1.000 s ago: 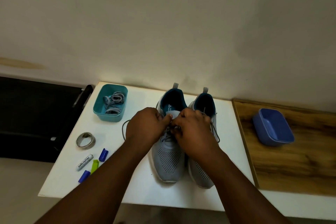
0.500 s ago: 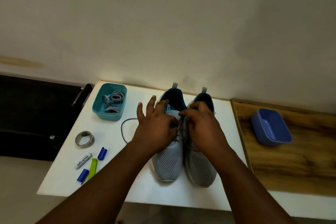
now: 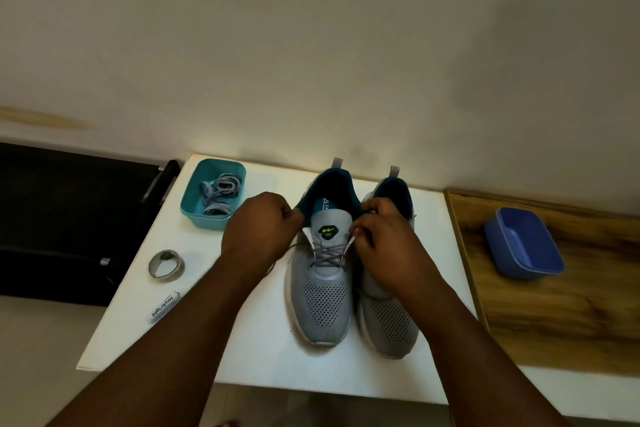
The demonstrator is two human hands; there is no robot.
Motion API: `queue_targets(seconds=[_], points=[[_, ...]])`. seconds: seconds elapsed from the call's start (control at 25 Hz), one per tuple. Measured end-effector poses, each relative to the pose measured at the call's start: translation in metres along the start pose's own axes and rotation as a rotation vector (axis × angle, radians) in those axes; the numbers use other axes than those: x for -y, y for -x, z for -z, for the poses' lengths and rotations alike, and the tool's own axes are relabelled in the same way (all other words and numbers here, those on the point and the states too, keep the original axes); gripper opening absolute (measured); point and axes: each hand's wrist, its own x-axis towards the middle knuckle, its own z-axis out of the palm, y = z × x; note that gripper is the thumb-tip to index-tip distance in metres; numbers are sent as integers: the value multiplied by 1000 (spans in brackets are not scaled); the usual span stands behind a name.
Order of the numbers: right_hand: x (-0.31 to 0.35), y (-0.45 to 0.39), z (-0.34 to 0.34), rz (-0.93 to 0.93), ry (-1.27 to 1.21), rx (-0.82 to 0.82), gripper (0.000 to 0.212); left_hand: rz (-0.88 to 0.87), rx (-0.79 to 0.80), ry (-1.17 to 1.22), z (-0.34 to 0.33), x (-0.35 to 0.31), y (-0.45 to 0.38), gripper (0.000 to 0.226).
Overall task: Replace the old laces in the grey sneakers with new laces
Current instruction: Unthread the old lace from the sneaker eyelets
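two grey sneakers sit side by side on the white desk (image 3: 242, 340), heels toward the back edge, toes toward the front edge. left sneaker (image 3: 323, 288) is approx mid-desk; right sneaker (image 3: 388, 319) touches or nearly touches it on the right-edge side, partly hidden by the right hand.

left hand (image 3: 259, 236) is just left of the left sneaker's collar, fingers curled into a fist and gripping one end of the old lace (image 3: 327, 255); a thin strand runs from under the fist down toward the wrist. right hand (image 3: 384, 243) is over the gap btwn the two shoes, thumb & forefinger pinching the other lace end w/ its pale tip by the top eyelet; other fingers curled in. the lace crosses the left sneaker's upper eyelets below the tongue, which has a yellow-green logo on a dark patch. can't tell the lacing on the right sneaker, hand covers it.

back-left corner of the desk: teal tub (image 3: 194, 208) w/ a bundle of grey laces (image 3: 220, 196) inside. near the left edge: roll of tape (image 3: 165, 266), and closer to the front a small white tube (image 3: 163, 307) w/ dark print, lying tilted.

right of the desk a wooden surface (image 3: 571, 322) adjoins it, carrying a blue tub (image 3: 519, 243), well apart from the shoes. left of the desk is a dark unit (image 3: 52, 218). pale wall (image 3: 311, 45) behind.
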Motion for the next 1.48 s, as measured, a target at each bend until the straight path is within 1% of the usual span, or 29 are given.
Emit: queue_targets(seconds=[0.08,0.16,0.32,0.52,0.64,0.76,0.8,0.88,0.92,0.96,1.04,1.08,1.16,1.28,1.36,1.4,1.48], points=[[-2,-1,2,-27,-15,-1,24,11,44,26,3,5,-2,33],[2,-1,-1,-29,18,-19,25,4,45,46,2,2,0,34],[25,4,-11,38,143,-98,22,-11,44,80,1,-9,5,47],[40,7,-21,59,280,5,35,-18,116,102,-2,-12,11,49],[36,6,-15,47,268,29,33,-14,112,110,-3,-14,11,46],[28,5,-10,41,303,18,29,-11,89,110,-3,-14,13,36],[23,4,-8,36,270,-14,28,-34,70,104,-1,-16,14,31],[13,0,0,-12,92,-111,26,-164,19,101,2,-22,18,18],[7,-3,4,-48,-12,-152,25,-253,-10,78,0,-25,20,18],[3,-4,6,-76,-70,-168,26,-334,-32,16,-4,-29,22,23],[-2,-4,4,-84,-33,-149,29,-423,-28,-176,-13,-35,24,28],[-2,-3,1,-71,-11,-138,30,-437,11,-244,-17,-36,25,28],[-2,-2,-3,-58,8,-131,31,-420,96,-302,-19,-32,25,26],[1,-3,-2,-47,89,-120,30,-392,131,-309,-16,-26,21,22],[3,-2,-1,-38,151,-92,29,-399,95,-277,-14,-27,22,22],[4,-2,-1,-41,169,-84,29,-372,55,-257,-12,-27,23,25],[4,-1,-1,-53,175,-79,28,-235,-68,-294,-2,-25,23,33]])
